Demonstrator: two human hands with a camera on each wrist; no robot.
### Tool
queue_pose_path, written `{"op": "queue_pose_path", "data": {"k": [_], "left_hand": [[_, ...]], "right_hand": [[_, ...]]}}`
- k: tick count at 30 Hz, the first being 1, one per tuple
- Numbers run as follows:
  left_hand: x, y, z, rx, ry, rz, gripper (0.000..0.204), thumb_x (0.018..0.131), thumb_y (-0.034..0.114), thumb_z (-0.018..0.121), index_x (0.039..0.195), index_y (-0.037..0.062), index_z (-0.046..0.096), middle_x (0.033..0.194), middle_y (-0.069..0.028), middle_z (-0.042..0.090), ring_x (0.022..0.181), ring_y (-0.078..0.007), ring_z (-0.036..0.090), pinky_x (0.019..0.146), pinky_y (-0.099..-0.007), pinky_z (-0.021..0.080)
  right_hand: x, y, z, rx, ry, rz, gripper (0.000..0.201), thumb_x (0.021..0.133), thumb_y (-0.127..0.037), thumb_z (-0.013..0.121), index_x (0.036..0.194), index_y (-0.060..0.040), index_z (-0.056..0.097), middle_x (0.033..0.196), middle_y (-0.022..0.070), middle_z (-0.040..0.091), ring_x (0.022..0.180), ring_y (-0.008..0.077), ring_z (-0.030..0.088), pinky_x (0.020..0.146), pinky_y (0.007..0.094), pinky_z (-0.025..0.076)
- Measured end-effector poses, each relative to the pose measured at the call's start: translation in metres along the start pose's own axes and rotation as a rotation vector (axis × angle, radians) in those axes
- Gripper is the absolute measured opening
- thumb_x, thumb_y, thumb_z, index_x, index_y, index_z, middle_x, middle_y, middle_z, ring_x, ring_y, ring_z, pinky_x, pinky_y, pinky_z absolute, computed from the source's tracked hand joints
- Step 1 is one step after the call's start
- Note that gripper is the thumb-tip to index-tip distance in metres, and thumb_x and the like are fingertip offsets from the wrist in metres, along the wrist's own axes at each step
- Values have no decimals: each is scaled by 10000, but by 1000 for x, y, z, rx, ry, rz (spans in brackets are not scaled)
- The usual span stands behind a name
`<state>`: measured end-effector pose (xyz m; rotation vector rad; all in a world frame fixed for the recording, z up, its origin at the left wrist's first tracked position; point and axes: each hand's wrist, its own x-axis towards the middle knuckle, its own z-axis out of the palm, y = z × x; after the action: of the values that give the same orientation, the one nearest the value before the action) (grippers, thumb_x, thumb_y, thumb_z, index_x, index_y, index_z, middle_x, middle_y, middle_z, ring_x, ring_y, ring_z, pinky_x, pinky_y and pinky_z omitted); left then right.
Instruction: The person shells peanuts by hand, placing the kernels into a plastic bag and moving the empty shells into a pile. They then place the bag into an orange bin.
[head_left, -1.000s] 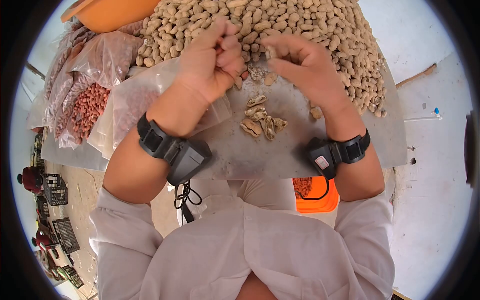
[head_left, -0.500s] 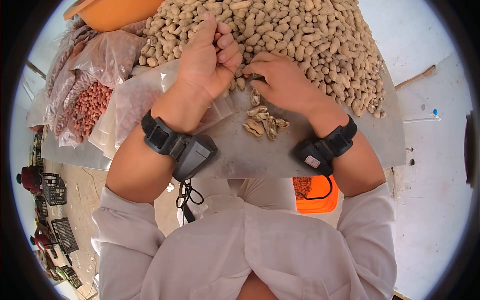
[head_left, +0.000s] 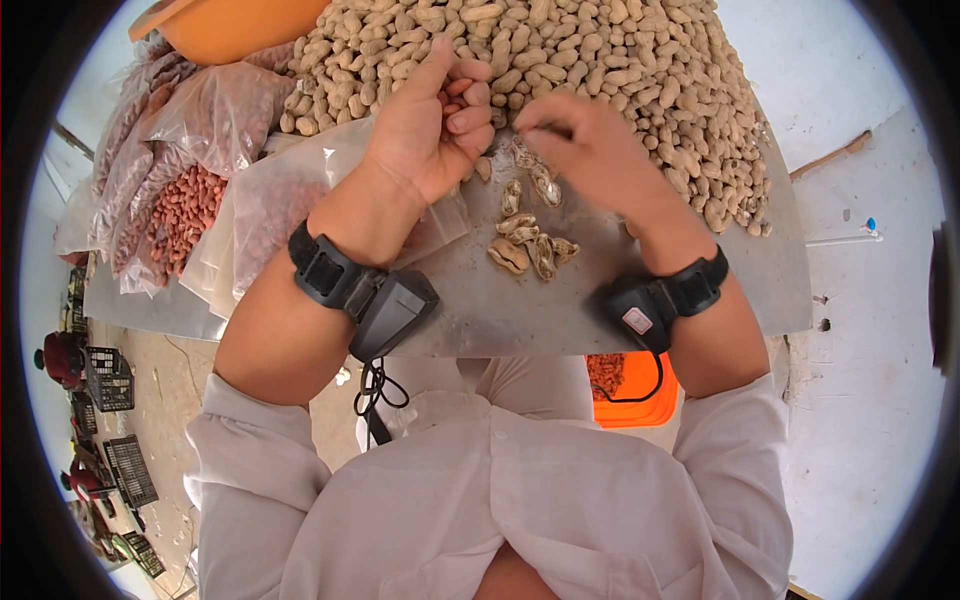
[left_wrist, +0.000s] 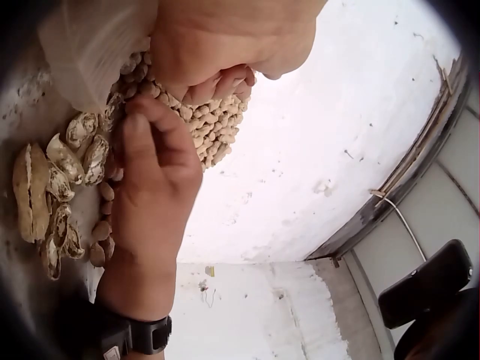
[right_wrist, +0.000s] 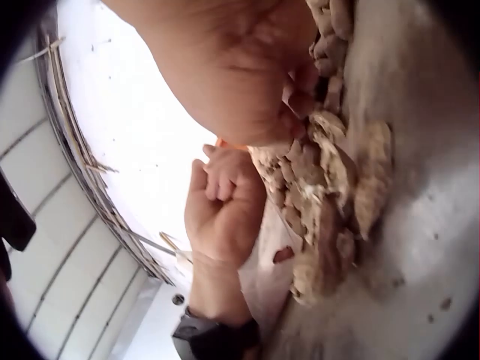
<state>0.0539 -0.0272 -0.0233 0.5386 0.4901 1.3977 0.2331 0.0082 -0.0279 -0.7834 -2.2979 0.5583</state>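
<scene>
On the tabletop [head_left: 480, 310], the peanuts [head_left: 670, 100] lie heaped at the far side, within short reach, so small wrist moves should be enough. The left hand [head_left: 425, 140], palm up, curls round a few kernels [head_left: 458, 87]; a loose cup should keep them from spilling or bruising. The right hand [head_left: 600, 155] bends its fingers narrowly just beside the shells [head_left: 545, 185]; whether it pinches anything, I cannot tell. Light thumb pressure probably suits such brittle husks.
</scene>
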Motion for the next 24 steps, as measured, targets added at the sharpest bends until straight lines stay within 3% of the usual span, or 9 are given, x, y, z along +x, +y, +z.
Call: {"op": "queue_pose_path", "data": {"k": [2,5,8,11,14,17,23,24], "left_hand": [[0,-3,-2,95,25,-111,390,924,377,439,868,5,543,675,-31,468,486,-59,329,424,-179,284],[-1,-8,2,126,-21,-304,422,930,391,409,865,-6,540,681,-41,475,487,-52,335,417,-157,294],[-2,-12,3,59,-91,-408,414,928,381,422,858,-12,534,689,-42,473,485,-48,337,410,-140,296],[-1,-12,3,5,-125,-381,350,922,328,462,841,-6,524,698,-35,465,483,-43,334,404,-139,293],[0,-13,1,-40,-142,-338,262,913,255,501,823,9,513,700,-25,452,480,-39,331,400,-145,291],[-2,-14,3,-22,-150,-290,212,910,207,512,809,21,502,695,-17,444,479,-37,330,398,-149,291],[-3,-15,4,29,-154,-250,158,895,160,530,889,1,535,713,-19,470,494,-37,345,417,-145,300],[-3,-15,5,44,-155,-243,158,891,149,535,916,-6,548,718,-19,477,500,-36,349,422,-144,302]], "right_hand": [[-2,-11,-15,233,74,171,123,780,-118,613,864,-28,622,717,32,604,648,111,556,598,257,450],[-1,-15,-18,261,167,-51,141,780,-129,626,875,-24,629,654,2,588,565,54,495,524,220,414],[-5,-31,-17,449,171,29,118,767,-119,625,837,-24,633,653,11,591,558,55,499,508,228,405],[-10,-28,-46,207,107,85,114,747,-111,624,808,-15,629,650,22,592,536,62,506,490,231,407],[-24,-49,-80,-65,-256,277,80,704,-63,596,741,6,588,614,76,573,536,161,545,504,285,424],[-46,-35,-76,-439,-397,144,52,657,-25,563,674,13,532,616,134,548,597,297,548,550,352,434],[-67,-9,-65,-644,-300,-45,119,625,-25,622,713,-5,543,659,122,496,612,266,519,563,336,430],[-62,-14,-68,-547,-266,-25,114,640,-12,623,729,-3,553,665,107,512,617,239,532,566,317,436]]}}
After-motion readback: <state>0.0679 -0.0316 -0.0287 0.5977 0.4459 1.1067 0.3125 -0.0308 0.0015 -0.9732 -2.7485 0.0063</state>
